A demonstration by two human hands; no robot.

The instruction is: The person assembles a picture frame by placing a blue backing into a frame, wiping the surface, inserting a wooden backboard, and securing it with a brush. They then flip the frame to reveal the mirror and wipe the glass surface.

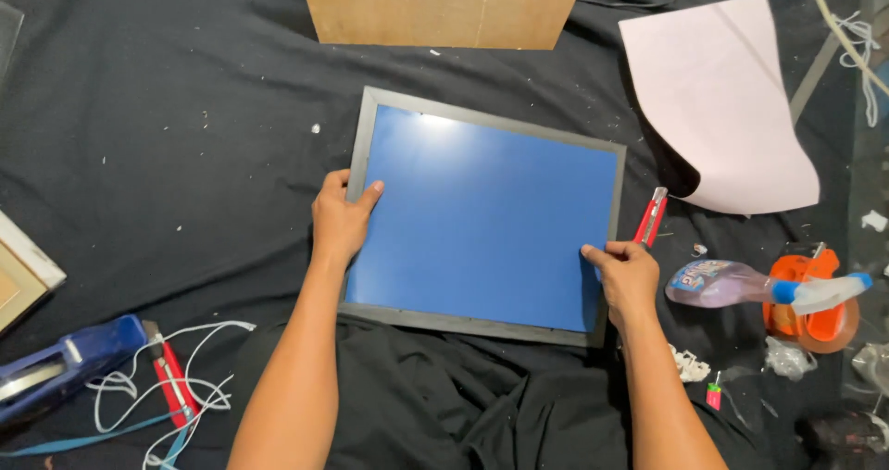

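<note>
Lying flat on a black cloth [167,109], one grey frame [362,169] with one blue sheet [482,220] inside it is seen between two hands. The left hand [338,220] is laid on the frame's left edge, fingers released, thumb on the sheet. The right hand [630,271] is clenched at the frame's right edge, seemingly around a red cutter [651,216], though the grasp is partly hidden. One spray bottle [741,285], one orange tape dispenser [815,313] and one pink paper [722,100] are seen to the right.
</note>
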